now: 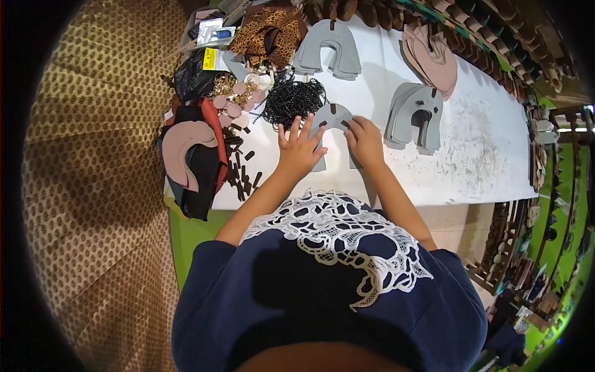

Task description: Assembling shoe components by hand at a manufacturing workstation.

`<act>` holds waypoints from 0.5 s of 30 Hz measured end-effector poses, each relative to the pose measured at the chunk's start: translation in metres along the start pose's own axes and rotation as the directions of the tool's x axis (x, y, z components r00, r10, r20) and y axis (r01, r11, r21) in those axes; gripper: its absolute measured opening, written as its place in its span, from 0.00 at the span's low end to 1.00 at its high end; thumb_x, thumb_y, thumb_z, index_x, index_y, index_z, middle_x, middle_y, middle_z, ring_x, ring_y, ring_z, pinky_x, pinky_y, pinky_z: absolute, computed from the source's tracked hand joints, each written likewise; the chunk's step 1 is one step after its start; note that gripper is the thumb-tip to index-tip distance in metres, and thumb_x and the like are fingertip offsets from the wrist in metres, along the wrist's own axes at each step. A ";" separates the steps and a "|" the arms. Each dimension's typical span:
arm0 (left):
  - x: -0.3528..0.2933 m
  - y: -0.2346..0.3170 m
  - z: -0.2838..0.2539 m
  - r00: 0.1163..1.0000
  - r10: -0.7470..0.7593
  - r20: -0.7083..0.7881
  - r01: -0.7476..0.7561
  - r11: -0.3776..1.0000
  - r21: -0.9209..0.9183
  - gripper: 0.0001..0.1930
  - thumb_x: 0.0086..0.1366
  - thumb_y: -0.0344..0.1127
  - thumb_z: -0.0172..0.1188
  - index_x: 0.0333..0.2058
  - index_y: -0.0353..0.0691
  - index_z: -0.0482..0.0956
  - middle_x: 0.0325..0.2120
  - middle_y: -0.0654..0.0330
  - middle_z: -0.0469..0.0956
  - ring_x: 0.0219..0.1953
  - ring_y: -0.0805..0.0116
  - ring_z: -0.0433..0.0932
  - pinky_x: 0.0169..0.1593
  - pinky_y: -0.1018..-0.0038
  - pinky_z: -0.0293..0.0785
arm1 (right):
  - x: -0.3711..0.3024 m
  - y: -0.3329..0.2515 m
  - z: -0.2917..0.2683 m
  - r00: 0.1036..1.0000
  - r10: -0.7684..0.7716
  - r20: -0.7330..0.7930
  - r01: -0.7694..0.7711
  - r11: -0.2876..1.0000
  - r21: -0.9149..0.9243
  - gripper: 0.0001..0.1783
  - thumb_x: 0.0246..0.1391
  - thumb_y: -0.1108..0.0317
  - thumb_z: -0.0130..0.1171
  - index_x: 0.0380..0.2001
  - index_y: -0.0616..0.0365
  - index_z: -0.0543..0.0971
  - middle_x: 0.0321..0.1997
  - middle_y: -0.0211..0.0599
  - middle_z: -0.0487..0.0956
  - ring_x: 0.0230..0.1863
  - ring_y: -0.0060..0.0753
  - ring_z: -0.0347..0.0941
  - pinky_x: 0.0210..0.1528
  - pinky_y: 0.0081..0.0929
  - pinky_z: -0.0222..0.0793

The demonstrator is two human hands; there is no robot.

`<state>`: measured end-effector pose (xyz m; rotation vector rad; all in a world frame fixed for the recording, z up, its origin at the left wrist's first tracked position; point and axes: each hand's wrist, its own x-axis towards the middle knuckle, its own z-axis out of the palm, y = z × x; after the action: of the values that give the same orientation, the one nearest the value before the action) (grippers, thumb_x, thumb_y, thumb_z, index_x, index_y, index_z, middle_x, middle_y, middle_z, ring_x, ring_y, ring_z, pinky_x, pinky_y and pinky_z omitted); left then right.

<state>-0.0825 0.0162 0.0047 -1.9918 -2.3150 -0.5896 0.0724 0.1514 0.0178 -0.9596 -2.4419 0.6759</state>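
Note:
A grey U-shaped piece (334,113) of flat, leather-like material lies on the table in front of me, curved end away from me. Small black tabs sit on its upper curve and on both sides. My left hand (297,150) rests over its left side, fingers spread, the index fingertip by the left tab (323,124). On the other side is my right hand (367,144), its fingers bent and close together at the right tab (344,123). A tangled heap of shiny black cord or beads (291,99) lies just beyond my left fingers.
Stacked grey U-shaped pieces (409,115) lie to the right, others (328,46) at the back. Pink pieces (427,56) are at back right; another (183,152) lies on a black-and-red item at left. Loose black tabs (238,173) and pink discs (233,110) lie nearby. Footwear racks line the right.

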 end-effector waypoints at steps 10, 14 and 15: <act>-0.002 0.004 -0.005 0.997 -0.075 0.004 0.076 0.997 -0.017 0.24 0.59 0.54 0.52 0.53 0.56 0.70 0.62 0.54 0.55 0.63 0.51 0.50 0.61 0.41 0.31 | -0.022 -0.009 0.004 0.996 -0.006 0.090 0.048 0.881 -0.471 0.26 0.55 0.49 0.48 0.54 0.47 0.71 0.63 0.42 0.62 0.63 0.46 0.56 0.60 0.56 0.48; -0.007 0.002 -0.035 0.988 -0.154 0.023 0.155 0.987 -0.054 0.22 0.60 0.52 0.51 0.51 0.53 0.72 0.61 0.55 0.55 0.63 0.51 0.51 0.61 0.41 0.33 | -0.021 -0.032 0.006 0.999 -0.017 0.035 0.032 0.874 -0.485 0.24 0.52 0.51 0.52 0.51 0.46 0.73 0.63 0.42 0.62 0.61 0.46 0.57 0.60 0.55 0.50; -0.010 0.000 -0.043 0.984 -0.177 0.005 0.177 0.980 -0.090 0.20 0.59 0.49 0.53 0.49 0.51 0.75 0.61 0.54 0.56 0.63 0.51 0.50 0.61 0.41 0.34 | -0.020 -0.039 0.007 0.999 0.004 0.032 0.010 0.904 -0.427 0.22 0.51 0.53 0.53 0.50 0.45 0.74 0.63 0.41 0.62 0.61 0.46 0.57 0.60 0.54 0.49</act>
<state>-0.0899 -0.0064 0.0423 -1.8295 -2.5250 -0.7180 0.0622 0.1102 0.0308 -1.1081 -2.6780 0.1464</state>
